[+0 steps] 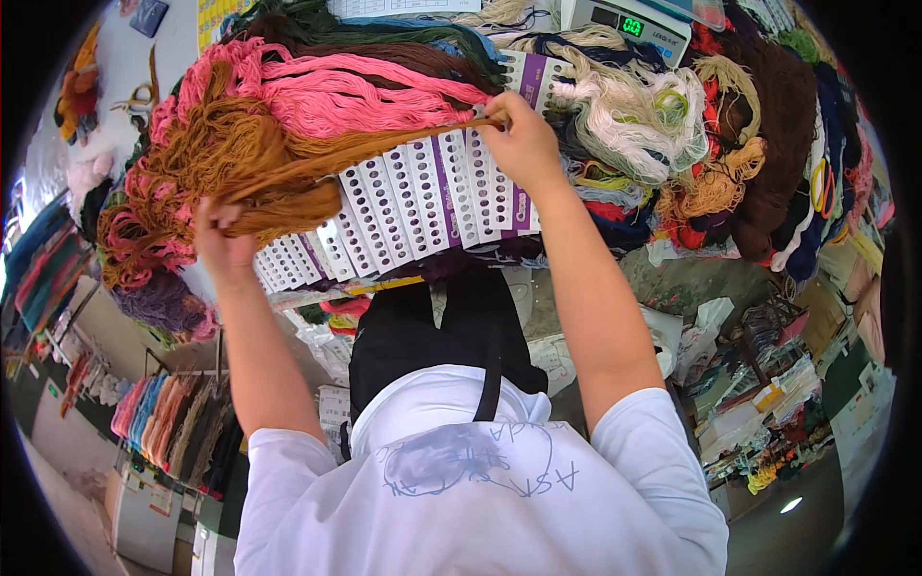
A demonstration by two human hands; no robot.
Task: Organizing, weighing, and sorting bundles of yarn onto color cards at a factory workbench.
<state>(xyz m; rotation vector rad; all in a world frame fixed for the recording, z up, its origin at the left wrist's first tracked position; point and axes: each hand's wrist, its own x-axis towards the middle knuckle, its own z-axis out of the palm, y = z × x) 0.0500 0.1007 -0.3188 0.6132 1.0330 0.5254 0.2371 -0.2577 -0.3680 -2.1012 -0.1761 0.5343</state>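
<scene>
A bundle of golden-brown yarn point(226, 144) lies heaped at the left of the table. From it a strand of brown yarn point(375, 144) stretches rightward, its end pinched in my right hand point(523, 144). My left hand point(226, 245) is at the lower edge of the brown heap, touching the yarn; its fingers are blurred, so their grip is unclear. Under the strand, white cards point(403, 206) with rows of dark holes and purple bands lie fanned out. Skeins of pink yarn point(336, 96) lie just beyond the strand.
A digital scale point(624, 29) stands at the back right. White yarn point(629, 115), peach yarn point(720, 178) and dark brown yarn point(778, 134) are piled on the right. Scissors point(142, 96) lie at the far left. Coloured skeins point(178, 422) hang on a rack at lower left.
</scene>
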